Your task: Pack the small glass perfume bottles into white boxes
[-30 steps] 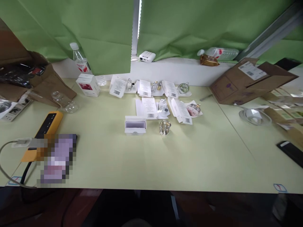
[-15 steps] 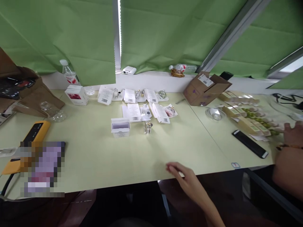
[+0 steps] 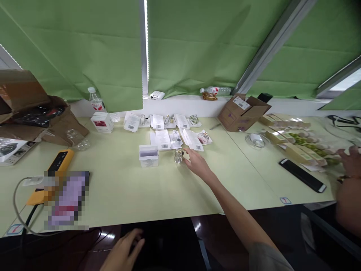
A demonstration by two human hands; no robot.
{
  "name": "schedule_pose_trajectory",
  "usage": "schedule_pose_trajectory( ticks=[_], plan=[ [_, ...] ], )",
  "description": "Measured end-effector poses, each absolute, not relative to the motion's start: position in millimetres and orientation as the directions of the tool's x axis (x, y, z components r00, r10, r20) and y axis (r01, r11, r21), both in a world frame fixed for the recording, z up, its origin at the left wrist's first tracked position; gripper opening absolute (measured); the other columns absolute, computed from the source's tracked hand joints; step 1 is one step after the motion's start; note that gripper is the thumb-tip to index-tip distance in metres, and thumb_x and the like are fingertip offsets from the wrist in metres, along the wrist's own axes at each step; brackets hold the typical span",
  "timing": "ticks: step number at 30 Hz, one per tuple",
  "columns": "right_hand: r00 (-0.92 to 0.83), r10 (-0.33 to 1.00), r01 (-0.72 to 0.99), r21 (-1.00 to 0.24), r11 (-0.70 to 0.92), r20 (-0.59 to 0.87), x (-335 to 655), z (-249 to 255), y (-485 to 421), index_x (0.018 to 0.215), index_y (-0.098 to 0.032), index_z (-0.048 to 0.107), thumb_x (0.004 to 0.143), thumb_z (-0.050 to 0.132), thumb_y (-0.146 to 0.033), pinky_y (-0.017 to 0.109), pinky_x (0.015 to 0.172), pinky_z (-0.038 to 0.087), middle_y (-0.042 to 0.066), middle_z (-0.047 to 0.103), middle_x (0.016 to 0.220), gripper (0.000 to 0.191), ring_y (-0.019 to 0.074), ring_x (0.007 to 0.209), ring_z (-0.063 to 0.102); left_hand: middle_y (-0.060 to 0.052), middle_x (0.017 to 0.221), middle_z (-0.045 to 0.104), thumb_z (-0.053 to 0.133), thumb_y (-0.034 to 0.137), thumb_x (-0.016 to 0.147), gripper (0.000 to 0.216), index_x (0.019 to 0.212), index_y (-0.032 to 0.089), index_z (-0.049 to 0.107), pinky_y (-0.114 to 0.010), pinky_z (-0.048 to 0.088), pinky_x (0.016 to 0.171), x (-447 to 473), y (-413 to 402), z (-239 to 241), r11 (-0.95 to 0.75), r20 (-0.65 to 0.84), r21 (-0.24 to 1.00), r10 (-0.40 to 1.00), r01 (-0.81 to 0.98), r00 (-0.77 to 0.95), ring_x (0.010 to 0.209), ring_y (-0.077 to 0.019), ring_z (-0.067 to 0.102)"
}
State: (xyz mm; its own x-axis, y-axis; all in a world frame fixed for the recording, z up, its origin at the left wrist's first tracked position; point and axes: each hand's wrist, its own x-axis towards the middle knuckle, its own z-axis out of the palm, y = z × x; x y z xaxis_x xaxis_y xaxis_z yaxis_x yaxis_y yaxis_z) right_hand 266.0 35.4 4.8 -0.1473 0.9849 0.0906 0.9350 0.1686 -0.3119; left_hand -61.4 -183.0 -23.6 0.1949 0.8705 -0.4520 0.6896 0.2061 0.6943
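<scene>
My right hand [image 3: 196, 162] reaches far across the pale green table [image 3: 169, 188], fingers stretched out and open, its tips just right of a small clear glass bottle [image 3: 178, 155]. It holds nothing. A small open white box [image 3: 148, 155] stands left of that bottle. Behind them lie several white barcode cards [image 3: 162, 138] and more little glass bottles [image 3: 193, 119]. My left hand [image 3: 123, 252] hangs below the table's front edge, fingers loosely apart and empty.
An orange device [image 3: 56, 165] and a blurred phone [image 3: 69, 199] lie at the left with a cable. Cardboard boxes [image 3: 242, 111] stand at both back corners. A black phone [image 3: 303, 175] lies at the right, where another person's hand [image 3: 348, 160] works among green packets.
My right hand went from the table's front edge forward to the small glass bottle. My left hand has come into view at the bottom. The camera tilted slightly down.
</scene>
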Motion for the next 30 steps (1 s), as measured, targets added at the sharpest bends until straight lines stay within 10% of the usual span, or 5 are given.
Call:
schedule_pose_trajectory(
  ticks=[30],
  plan=[
    [0.013,0.990,0.605,-0.789,0.102,0.137,255.4,-34.8,-15.6,0.104,-0.020,0.058,0.079,0.058,-0.030,0.028,0.066,0.049,0.002,0.067,0.084,0.026,0.0166,0.070,0.062,-0.005,0.083,0.064,0.046,0.048,0.090,0.034,0.094,0.018,0.061,-0.023,0.047,0.053,-22.5,-61.3,-22.4,0.097,-0.149,0.948,0.977,0.303,0.154,0.068,-0.0156,0.058]
  ],
)
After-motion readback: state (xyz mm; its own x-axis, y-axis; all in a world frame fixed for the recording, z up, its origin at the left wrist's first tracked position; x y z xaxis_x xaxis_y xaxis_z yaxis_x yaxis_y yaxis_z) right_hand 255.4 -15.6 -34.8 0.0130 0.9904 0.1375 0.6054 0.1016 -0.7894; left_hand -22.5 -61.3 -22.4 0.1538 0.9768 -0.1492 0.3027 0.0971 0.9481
